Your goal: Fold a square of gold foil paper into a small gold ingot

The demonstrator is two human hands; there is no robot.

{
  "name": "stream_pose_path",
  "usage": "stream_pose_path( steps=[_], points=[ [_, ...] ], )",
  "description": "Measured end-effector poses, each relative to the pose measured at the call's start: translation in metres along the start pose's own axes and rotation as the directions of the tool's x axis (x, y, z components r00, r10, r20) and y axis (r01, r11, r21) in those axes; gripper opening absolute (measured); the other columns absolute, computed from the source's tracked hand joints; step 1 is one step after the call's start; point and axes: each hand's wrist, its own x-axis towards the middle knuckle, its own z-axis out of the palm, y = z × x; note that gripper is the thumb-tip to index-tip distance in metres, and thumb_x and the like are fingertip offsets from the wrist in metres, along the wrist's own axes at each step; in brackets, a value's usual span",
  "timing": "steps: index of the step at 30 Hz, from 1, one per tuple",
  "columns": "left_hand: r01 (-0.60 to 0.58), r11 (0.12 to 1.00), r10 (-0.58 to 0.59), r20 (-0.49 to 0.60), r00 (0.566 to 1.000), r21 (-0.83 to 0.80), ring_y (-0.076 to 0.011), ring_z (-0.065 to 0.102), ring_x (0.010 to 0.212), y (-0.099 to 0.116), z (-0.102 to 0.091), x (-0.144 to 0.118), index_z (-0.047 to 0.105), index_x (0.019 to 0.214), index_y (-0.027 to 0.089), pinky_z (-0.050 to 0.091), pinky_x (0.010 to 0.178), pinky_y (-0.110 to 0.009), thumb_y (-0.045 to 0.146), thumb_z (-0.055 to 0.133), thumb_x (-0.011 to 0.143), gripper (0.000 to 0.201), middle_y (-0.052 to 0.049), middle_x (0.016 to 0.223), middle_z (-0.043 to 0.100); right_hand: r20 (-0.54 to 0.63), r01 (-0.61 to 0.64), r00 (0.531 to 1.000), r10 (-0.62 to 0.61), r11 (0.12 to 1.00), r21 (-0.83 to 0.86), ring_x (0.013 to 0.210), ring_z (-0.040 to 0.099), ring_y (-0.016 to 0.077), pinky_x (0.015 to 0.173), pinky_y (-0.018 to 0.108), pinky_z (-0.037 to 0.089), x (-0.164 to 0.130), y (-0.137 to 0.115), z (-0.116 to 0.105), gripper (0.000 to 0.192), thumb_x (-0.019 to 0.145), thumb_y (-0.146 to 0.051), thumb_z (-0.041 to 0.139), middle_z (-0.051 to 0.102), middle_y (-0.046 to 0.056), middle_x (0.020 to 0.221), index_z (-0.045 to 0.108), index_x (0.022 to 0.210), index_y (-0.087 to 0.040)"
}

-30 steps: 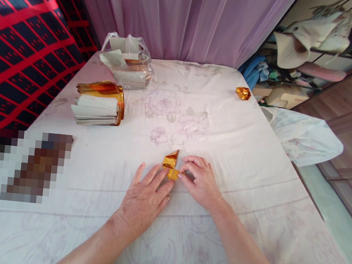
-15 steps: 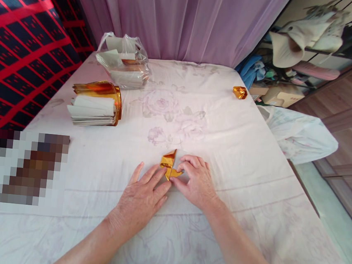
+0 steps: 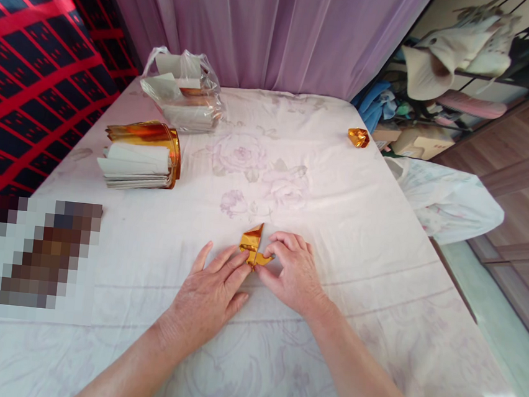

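A partly folded piece of gold foil paper (image 3: 251,241) lies on the cloth in front of me, a pointed flap standing out at its top. My left hand (image 3: 212,284) rests palm down with fingers spread, its fingertips pressing the paper's lower left side. From the right, my right hand (image 3: 291,268) pinches the paper's right corner between thumb and curled fingers. That corner is partly hidden by the fingers. A finished-looking folded gold foil piece (image 3: 358,137) sits apart at the far right of the table.
A stack of gold foil sheets with pale backs (image 3: 139,164) lies at the left. Behind it stands a clear plastic bag (image 3: 185,100) with more paper. A patterned cloth (image 3: 278,343) covers the table. A white bag (image 3: 461,199) hangs beyond the right edge. A pixelated patch (image 3: 46,258) covers something at left.
My left fingertips have shifted slightly over the paper's lower edge, and its bottom point looks shorter. My right hand keeps nearly the same pinch. The whole view has shifted a little.
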Motion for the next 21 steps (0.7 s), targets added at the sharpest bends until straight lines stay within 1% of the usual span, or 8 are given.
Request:
stream_pose_path(
  steps=[7,12,15,17,19,21],
  points=[
    [0.01,1.0,-0.01,-0.023,1.0,-0.013,-0.0241,0.051,0.129,-0.001,-0.001,0.002,0.063,0.12,0.024,0.016,0.12,-0.052,0.04,0.052,0.095,0.032,-0.003,0.133,0.064,-0.016,-0.013,1.0,0.012,0.999,-0.031,0.105,0.057,0.027,0.085,0.041,0.04,0.0,-0.004,0.002,0.022,0.069,-0.028,0.077,0.064,0.006,0.111,0.061,0.084,-0.024],
    [0.015,1.0,-0.016,-0.052,0.999,-0.015,-0.0232,0.051,0.129,-0.002,0.003,0.001,0.062,0.121,0.023,0.014,0.121,-0.05,0.04,0.054,0.094,0.033,-0.003,0.133,0.065,-0.014,0.009,1.0,-0.009,1.0,-0.006,0.105,0.056,0.0274,0.085,0.041,0.04,0.0,0.001,0.001,0.026,0.066,-0.03,0.08,0.064,0.007,0.112,0.062,0.084,-0.023],
    [0.021,1.0,-0.022,-0.063,0.998,-0.014,-0.0234,0.049,0.131,-0.001,0.006,0.0,0.059,0.128,0.023,0.013,0.121,-0.051,0.041,0.054,0.094,0.039,-0.003,0.134,0.064,0.007,0.05,0.999,-0.051,0.998,0.044,0.106,0.056,0.0264,0.086,0.04,0.041,0.0,0.008,-0.001,0.022,0.07,-0.029,0.078,0.064,0.006,0.112,0.062,0.085,-0.023],
    [0.015,1.0,-0.015,-0.073,0.997,-0.002,-0.0245,0.049,0.131,-0.001,0.008,0.0,0.057,0.132,0.025,0.013,0.121,-0.052,0.042,0.055,0.094,0.042,-0.003,0.134,0.063,0.011,0.085,0.996,-0.086,0.993,0.085,0.107,0.057,0.0251,0.086,0.039,0.042,0.0,0.013,-0.002,0.018,0.074,-0.026,0.075,0.065,0.005,0.112,0.062,0.086,-0.023],
    [0.007,1.0,-0.006,-0.081,0.997,0.013,-0.0255,0.049,0.13,0.0,0.009,0.0,0.057,0.133,0.028,0.015,0.121,-0.053,0.043,0.056,0.093,0.043,-0.003,0.134,0.063,-0.014,0.117,0.993,-0.116,0.986,0.121,0.106,0.058,0.0242,0.088,0.04,0.043,0.0,0.018,-0.001,0.013,0.077,-0.022,0.071,0.066,0.005,0.111,0.063,0.087,-0.023],
    [0.006,1.0,-0.004,-0.088,0.996,0.02,-0.0256,0.05,0.129,0.0,0.01,0.0,0.06,0.13,0.029,0.015,0.121,-0.053,0.044,0.057,0.092,0.041,-0.003,0.134,0.063,-0.078,0.144,0.988,-0.133,0.976,0.161,0.102,0.06,0.0229,0.088,0.039,0.045,0.0,0.021,0.0,0.007,0.081,-0.019,0.065,0.067,0.006,0.108,0.062,0.086,-0.023]
  ],
)
